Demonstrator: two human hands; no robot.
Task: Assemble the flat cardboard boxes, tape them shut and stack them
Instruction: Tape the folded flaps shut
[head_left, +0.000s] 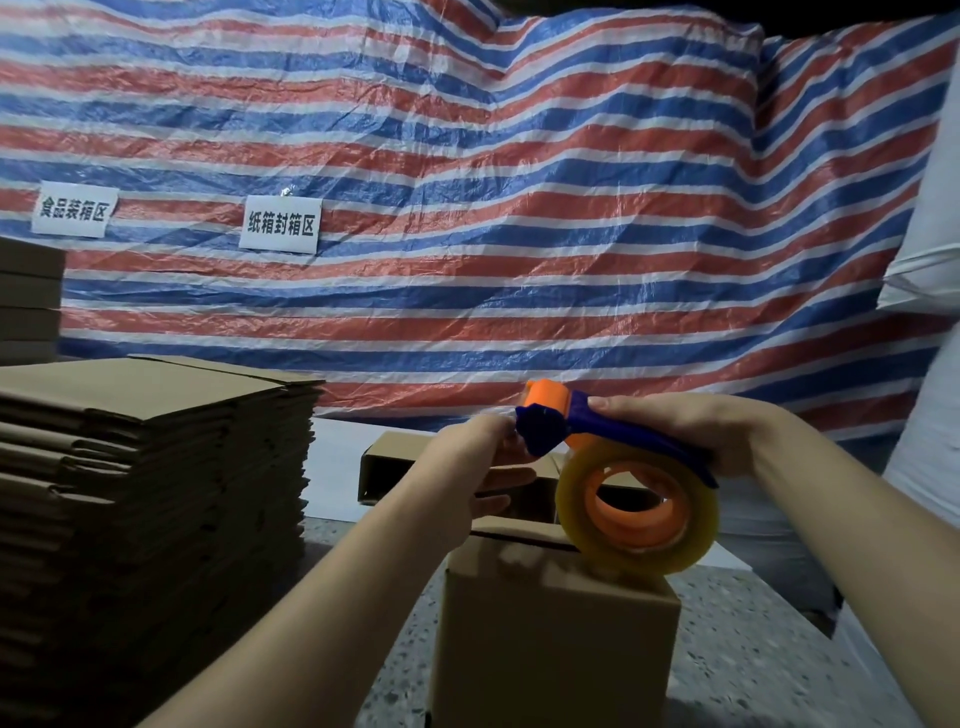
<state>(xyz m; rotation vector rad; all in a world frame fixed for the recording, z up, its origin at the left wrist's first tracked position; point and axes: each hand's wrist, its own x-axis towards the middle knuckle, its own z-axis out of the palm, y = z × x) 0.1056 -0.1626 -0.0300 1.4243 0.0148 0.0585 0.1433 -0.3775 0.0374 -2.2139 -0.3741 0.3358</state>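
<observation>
Right fingers (670, 415) around tape dispenser (623, 467), left fingers (501, 475) touching its front

Your right hand (691, 431) grips the tape dispenser (587, 431), its roll (636, 512) resting on the assembled box (556, 639); your left hand (483, 467) pinches at its front. Flat cardboard (150, 467) is stacked left.

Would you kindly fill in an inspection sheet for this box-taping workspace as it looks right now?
Surface: speckled floor.
Job's things: assembled box upright; tape dispenser above its top; flat cardboard stack to the left; another box on its side behind.
Clutter: nothing seen.
Grippers: right hand grips the dispenser handle; left hand is at its front end.
Cables: nothing seen.
Surroundings: striped tarp with two paper signs.
</observation>
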